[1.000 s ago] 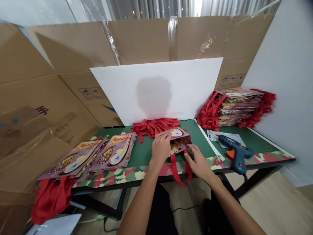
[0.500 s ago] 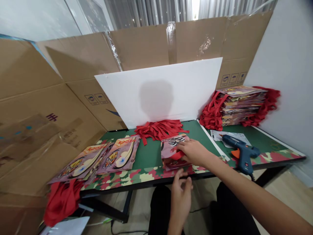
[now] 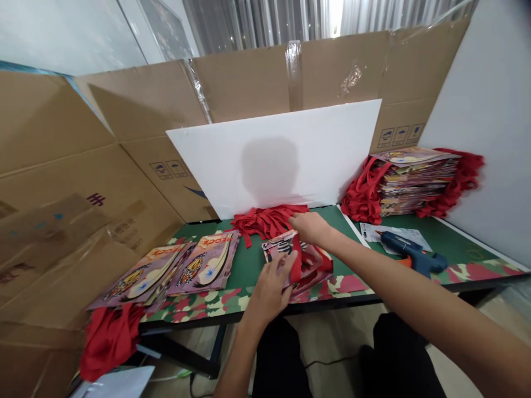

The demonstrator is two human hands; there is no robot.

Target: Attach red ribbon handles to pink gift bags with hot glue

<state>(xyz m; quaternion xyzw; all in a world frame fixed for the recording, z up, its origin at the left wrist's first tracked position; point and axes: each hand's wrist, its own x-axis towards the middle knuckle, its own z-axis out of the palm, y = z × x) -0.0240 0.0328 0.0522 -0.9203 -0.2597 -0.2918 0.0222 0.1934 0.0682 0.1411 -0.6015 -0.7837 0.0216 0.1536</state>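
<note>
A printed bag (image 3: 319,276) in purple and pink, with a zebra-striped patch, lies by the table's front edge, its mouth partly spread. A red strap (image 3: 296,264) runs up its near side. My left hand (image 3: 269,288) grips the bag's left side by this strap, thumb and fingers bent around it. Above the bag's far edge is my right hand (image 3: 310,228), fingers closed; what they pinch, if anything, is hidden. Just beyond it a heap of loose red straps (image 3: 261,220) lies against the white board.
Flat printed bags (image 3: 207,262) lie at the left, with red straps (image 3: 110,337) hanging over the edge. A tall stack of bags (image 3: 417,179) stands at the back right. A blue glue gun (image 3: 415,251) rests near the right front. Cardboard walls (image 3: 249,83) enclose the table.
My left hand has risen from below the table edge onto the bag. My right hand has moved off the bag, up and left towards the strap heap. The bag has turned and opened somewhat.
</note>
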